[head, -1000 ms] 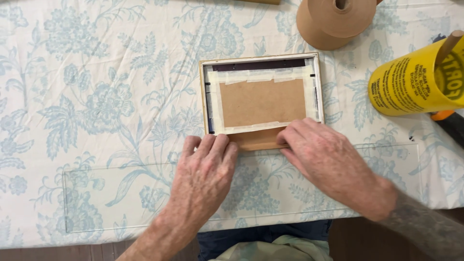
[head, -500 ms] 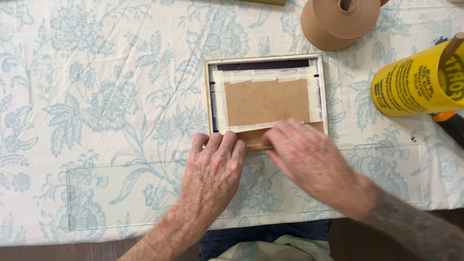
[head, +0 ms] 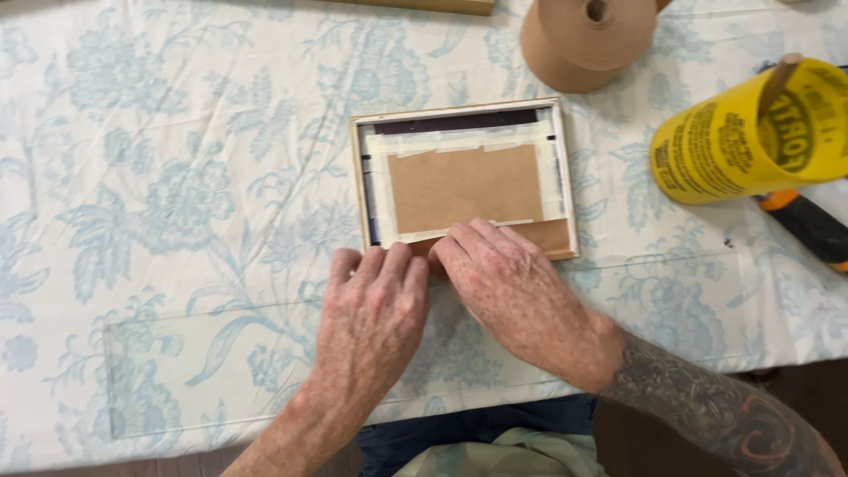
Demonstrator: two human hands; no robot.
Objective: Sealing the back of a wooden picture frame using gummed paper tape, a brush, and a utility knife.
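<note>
Face down on a blue-flowered tablecloth (head: 159, 203): a small picture frame (head: 464, 181), pale wooden rim, brown backing board held in by strips of whitish tape along its edges. Lying near the middle of the table, just beyond both hands. Across its near edge, a strip of brown paper tape (head: 543, 237) (partly hidden under the fingers).

Left hand (head: 371, 322) flat, palm down, fingers together, tips pressing at the frame's near left corner; pinching nothing. Right hand (head: 512, 291) likewise flat, fingers lightly fanned, tips laid on the brown strip at the frame's near edge, pressing rather than gripping. Two hands side by side, nearly touching at the forefingers.

Beyond the frame, a fat roll of brown paper tape (head: 587, 40), well apart from the hands. Off to the right, a yellow tub (head: 751, 137) tipped on its side with a wooden stick (head: 779, 81) poking out, and beside that a black-and-orange tool handle (head: 808, 225). Under the cloth's near part, a clear rectangular sheet (head: 177, 371), barely visible.
</note>
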